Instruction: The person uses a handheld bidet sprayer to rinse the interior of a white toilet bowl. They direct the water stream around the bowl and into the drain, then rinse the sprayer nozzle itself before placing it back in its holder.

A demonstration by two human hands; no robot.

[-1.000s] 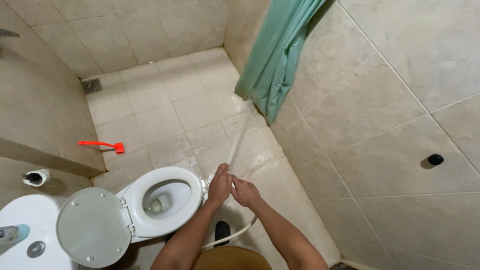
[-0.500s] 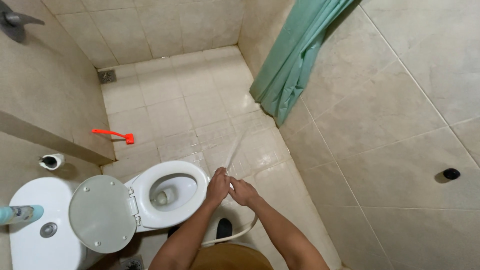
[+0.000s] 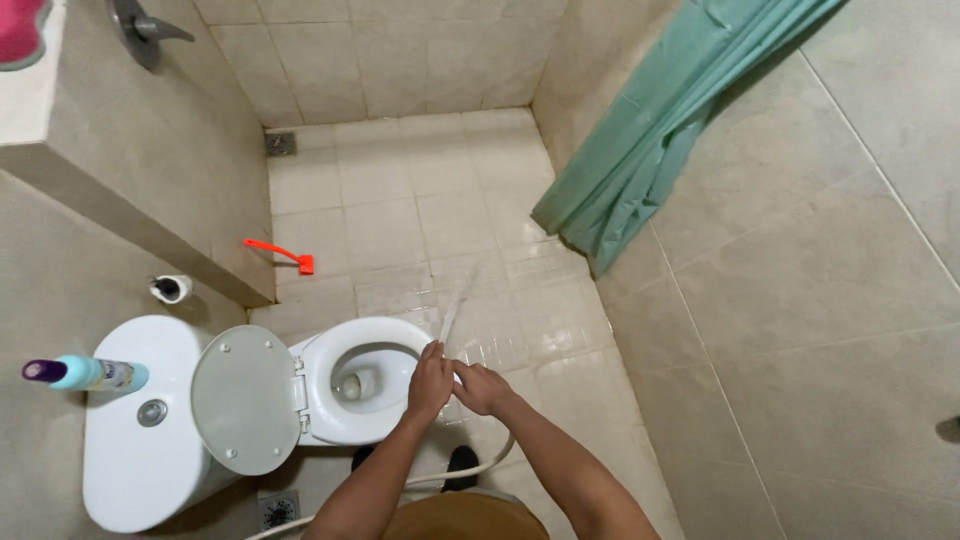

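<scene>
View has swung left; hands hold their place by the toilet bowl (image 3: 365,380)
Left hand (image 3: 430,382) and right hand (image 3: 480,388) hide the sprayer they clasp; its hose (image 3: 470,470) trails below, water jet (image 3: 450,318) blurred

Beige tiled walls (image 3: 800,280) and floor (image 3: 420,190); floor drain (image 3: 281,143) in far corner; green shower curtain (image 3: 660,130) against right wall.

Both hands, left hand (image 3: 430,382) and right hand (image 3: 480,388), are hiding the sprayer head; the hose (image 3: 478,466) is disappearing behind the forearms, and a pink object (image 3: 22,30) is being cropped at the corner.
</scene>
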